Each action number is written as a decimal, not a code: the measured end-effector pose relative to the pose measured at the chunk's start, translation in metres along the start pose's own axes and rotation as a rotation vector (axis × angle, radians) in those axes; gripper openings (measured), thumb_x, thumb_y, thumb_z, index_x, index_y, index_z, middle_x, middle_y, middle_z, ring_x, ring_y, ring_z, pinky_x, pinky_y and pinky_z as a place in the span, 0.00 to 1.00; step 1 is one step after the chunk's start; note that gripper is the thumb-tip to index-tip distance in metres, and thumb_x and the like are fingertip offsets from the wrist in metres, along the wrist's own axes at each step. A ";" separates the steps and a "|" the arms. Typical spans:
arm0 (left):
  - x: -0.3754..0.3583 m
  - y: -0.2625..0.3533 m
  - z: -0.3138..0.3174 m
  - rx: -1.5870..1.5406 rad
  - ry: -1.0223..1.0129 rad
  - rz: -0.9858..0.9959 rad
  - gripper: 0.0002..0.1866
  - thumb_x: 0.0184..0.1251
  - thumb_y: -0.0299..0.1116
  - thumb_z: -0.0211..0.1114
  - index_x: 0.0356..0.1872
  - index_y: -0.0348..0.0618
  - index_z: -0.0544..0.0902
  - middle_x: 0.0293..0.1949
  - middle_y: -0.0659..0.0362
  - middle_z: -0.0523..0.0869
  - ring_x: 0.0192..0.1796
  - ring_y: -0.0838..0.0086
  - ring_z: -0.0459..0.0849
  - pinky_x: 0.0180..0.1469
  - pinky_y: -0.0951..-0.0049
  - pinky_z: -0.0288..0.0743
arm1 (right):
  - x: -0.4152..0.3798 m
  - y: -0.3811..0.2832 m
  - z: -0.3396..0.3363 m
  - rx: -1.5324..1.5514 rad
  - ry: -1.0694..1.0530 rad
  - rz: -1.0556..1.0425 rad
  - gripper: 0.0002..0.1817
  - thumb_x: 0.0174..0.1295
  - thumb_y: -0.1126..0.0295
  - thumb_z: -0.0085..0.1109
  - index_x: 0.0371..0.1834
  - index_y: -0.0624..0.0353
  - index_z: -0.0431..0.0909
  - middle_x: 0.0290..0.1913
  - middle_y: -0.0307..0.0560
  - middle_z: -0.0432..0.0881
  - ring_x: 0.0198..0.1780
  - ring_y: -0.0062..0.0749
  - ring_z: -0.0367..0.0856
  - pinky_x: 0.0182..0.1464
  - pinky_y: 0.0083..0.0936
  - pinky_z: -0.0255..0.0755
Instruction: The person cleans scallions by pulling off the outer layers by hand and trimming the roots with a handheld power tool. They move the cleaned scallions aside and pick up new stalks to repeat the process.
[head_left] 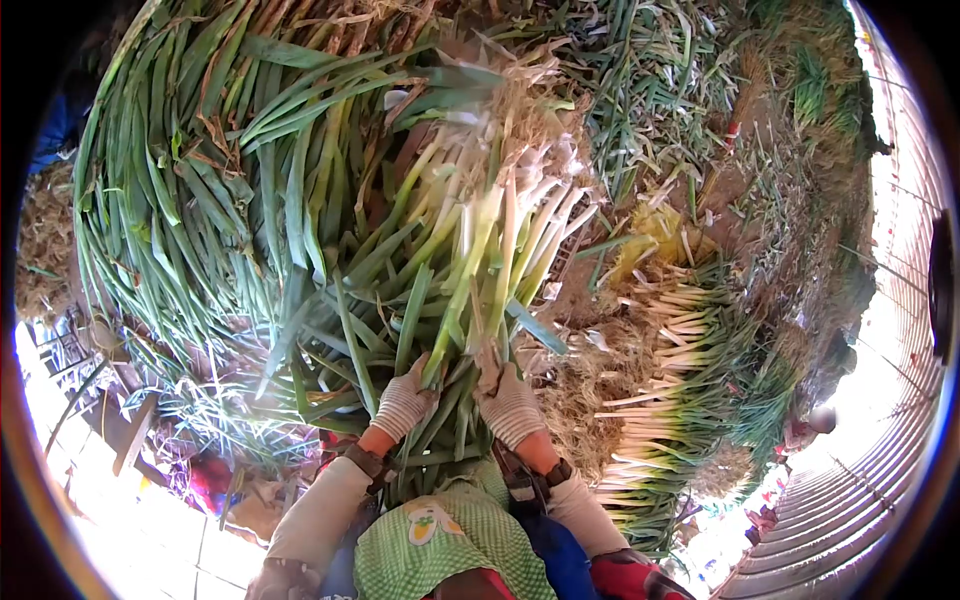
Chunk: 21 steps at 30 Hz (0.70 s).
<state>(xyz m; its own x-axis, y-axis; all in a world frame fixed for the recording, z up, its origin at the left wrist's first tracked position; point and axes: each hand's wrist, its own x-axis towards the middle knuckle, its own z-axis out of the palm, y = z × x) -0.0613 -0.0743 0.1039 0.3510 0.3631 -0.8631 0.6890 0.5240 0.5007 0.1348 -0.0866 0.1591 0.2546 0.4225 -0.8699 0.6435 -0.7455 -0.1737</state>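
My left hand [404, 402], in a striped knit glove, is closed around a green onion stalk among the leaves in front of my lap. Close beside it, my right hand [510, 405], gloved the same way, has its fingers wrapped on green onion [485, 245] stalks just above the apron. Pale stems and roots of this bunch point away from me. Long green leaves spread between and under both hands, hiding some of the fingertips. A large heap of untrimmed green onions [200, 220] lies ahead and to the left, with dry brown leaves mixed in.
To my right, a row of green onions with bared white stems [660, 400] lies beside tangled roots [575, 400]. Yellow netting [655, 235] sits beyond it. Loose leaf scraps [655, 80] cover the ground at the back. A green checked apron [430, 540] covers my lap.
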 end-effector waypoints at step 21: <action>0.001 -0.051 0.002 -0.577 -0.228 0.024 0.37 0.48 0.28 0.77 0.61 0.35 0.70 0.44 0.62 0.83 0.44 0.81 0.77 0.52 0.76 0.75 | 0.094 -0.077 -0.077 -0.051 0.080 -0.013 0.26 0.65 0.56 0.56 0.48 0.73 0.68 0.34 0.59 0.82 0.32 0.42 0.83 0.35 0.37 0.78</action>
<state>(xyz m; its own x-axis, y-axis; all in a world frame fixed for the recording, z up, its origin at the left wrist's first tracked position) -0.0954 -0.1023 0.0776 0.5328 0.2400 -0.8115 0.2477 0.8727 0.4208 0.1651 0.0500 0.1264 0.3014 0.4738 -0.8275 0.6826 -0.7131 -0.1597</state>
